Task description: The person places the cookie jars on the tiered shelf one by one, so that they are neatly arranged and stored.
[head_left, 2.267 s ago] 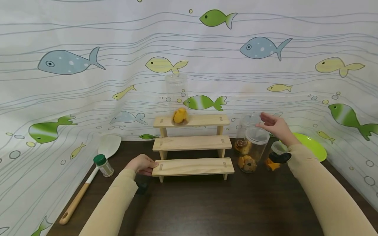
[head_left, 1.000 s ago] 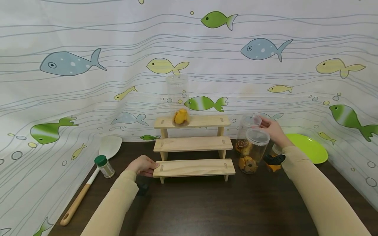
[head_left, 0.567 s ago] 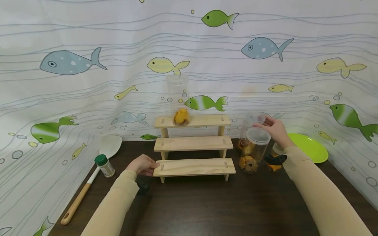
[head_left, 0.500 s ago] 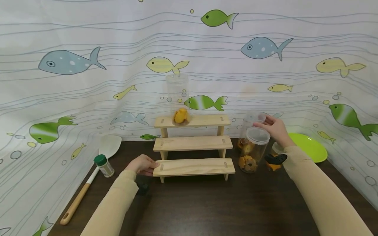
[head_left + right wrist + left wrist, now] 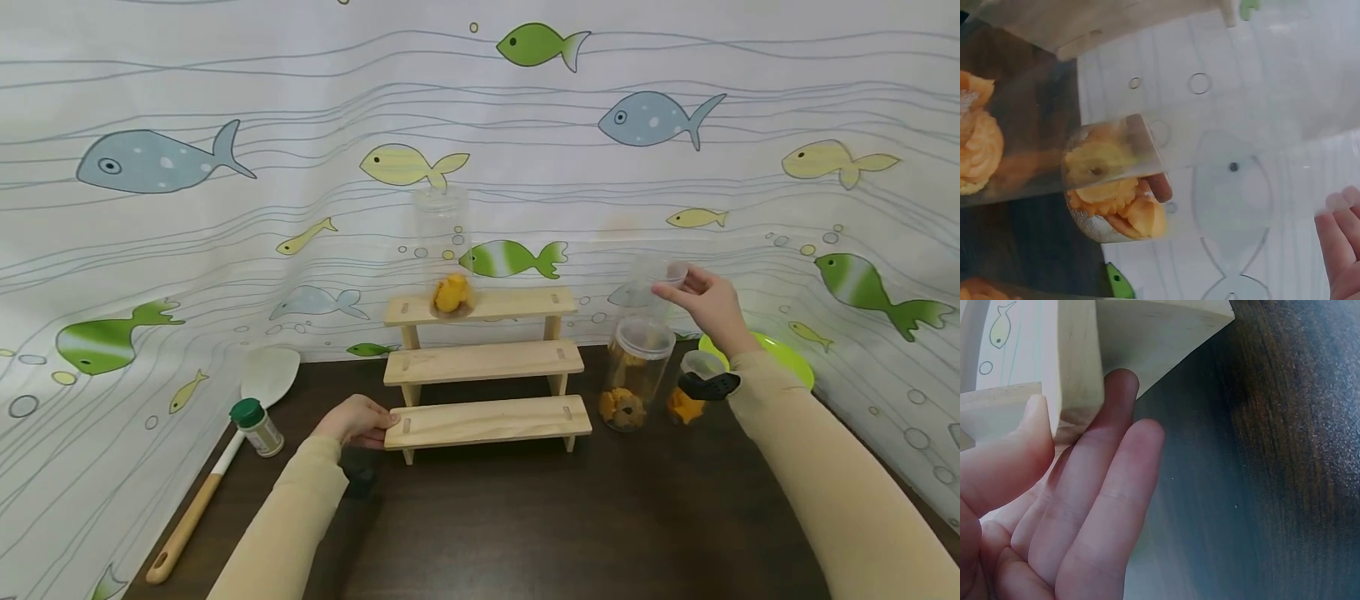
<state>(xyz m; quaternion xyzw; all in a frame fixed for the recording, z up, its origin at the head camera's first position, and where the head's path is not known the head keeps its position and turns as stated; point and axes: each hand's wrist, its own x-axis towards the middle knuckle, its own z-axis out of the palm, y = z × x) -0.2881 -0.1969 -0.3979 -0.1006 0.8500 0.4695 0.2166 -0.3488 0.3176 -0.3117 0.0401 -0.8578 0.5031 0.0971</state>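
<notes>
At the left end of the wooden three-step shelf (image 5: 487, 423), my left hand (image 5: 356, 421) grips the lowest board. In the left wrist view the thumb lies on the board and the fingers (image 5: 1110, 494) reach beneath it. My right hand (image 5: 708, 304) holds a tall clear jar (image 5: 648, 293) by its top, raised behind another lidded clear jar (image 5: 645, 358). Cookies (image 5: 1116, 187) show in the bottom of the raised jar in the right wrist view. The front jar partly hides it from the head camera. On the top step stands a clear jar (image 5: 442, 242) with yellow-orange pieces inside.
A small clear jar (image 5: 686, 400) with orange pieces stands right of the front jar. Behind it lies a lime-green plate (image 5: 787, 358). At left are a green-capped shaker bottle (image 5: 258, 429) and a white spatula with a wooden handle (image 5: 183, 525). A fish-patterned sheet (image 5: 555, 175) backs the table.
My right hand reached in, took the rear jar by its top and raised it slightly up and to the right. The left hand has kept its grip on the shelf.
</notes>
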